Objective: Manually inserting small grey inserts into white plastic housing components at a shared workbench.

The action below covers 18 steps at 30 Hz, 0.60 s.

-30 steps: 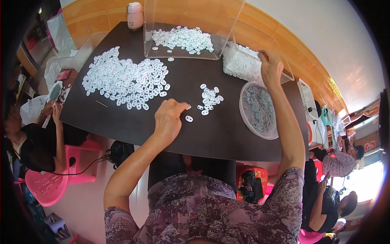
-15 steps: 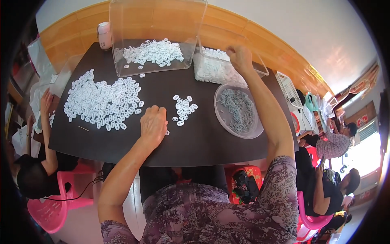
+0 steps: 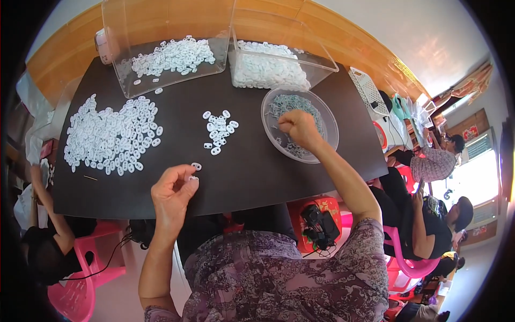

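Head view: dark surface (image 3: 241, 182), with a small cluster (image 3: 219, 131) of white two-holed oval pieces near its middle; all places below taken from that cluster. Left hand (image 3: 174, 190) nearer the wearer and a little left of the cluster, palm turned inward, thumb and forefinger bent together, fingers grasping a white oval piece (image 3: 194, 178) at the tips, between the cluster and the wearer. Second oval piece (image 3: 196, 166) just beyond the held one, at the forefinger's end, on the cluster's near side. Right hand (image 3: 300, 129) to the right of the cluster, over a round clear tub (image 3: 330, 129) of small grey-blue parts; its fingers are curled in close, and whether they grasp a part I cannot tell. Large pile (image 3: 110, 137) of the same ovals well left of the cluster, spread flat, many overlapping; a thin yellowish stick (image 3: 90, 177) lies left of the cluster and nearer the wearer. Beyond the cluster to the left, a clear box (image 3: 182, 81) with more ovals; one stray oval (image 3: 159, 91) by its near edge. Beyond the cluster to the right, a clear bin (image 3: 322, 66) holding a deep heap of white pieces. Pink bottle (image 3: 103, 45) far beyond and left of the cluster, beside the box.
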### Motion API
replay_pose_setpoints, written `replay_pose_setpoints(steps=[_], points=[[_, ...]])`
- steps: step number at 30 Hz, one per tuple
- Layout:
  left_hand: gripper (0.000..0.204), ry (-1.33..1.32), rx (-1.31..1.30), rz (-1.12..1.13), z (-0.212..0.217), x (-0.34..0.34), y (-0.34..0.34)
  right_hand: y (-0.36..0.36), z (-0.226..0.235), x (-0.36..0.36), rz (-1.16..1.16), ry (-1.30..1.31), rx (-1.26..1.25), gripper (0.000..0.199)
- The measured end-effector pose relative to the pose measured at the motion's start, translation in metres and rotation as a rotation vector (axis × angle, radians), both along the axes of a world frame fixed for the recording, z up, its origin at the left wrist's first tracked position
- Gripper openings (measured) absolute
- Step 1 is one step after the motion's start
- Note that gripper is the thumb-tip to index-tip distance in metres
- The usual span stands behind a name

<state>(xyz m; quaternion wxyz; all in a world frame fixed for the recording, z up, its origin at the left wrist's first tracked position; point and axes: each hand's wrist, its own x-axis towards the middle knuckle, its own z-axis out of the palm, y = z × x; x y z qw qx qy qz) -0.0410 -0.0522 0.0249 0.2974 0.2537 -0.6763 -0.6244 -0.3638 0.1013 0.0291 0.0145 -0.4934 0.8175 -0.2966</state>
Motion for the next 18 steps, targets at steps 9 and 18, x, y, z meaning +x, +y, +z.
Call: replay_pose_setpoints(steps=[9, 18], points=[[0.011, 0.109, 0.293, 0.018, -0.006, 0.006, 0.030, -0.011, -0.010, 0.001, 0.114, 0.272, 0.167, 0.005], [0.010, 0.147, 0.406, 0.004, -0.006, 0.008, 0.034, -0.005, -0.001, 0.011, -0.004, 0.132, 0.117, 0.008]])
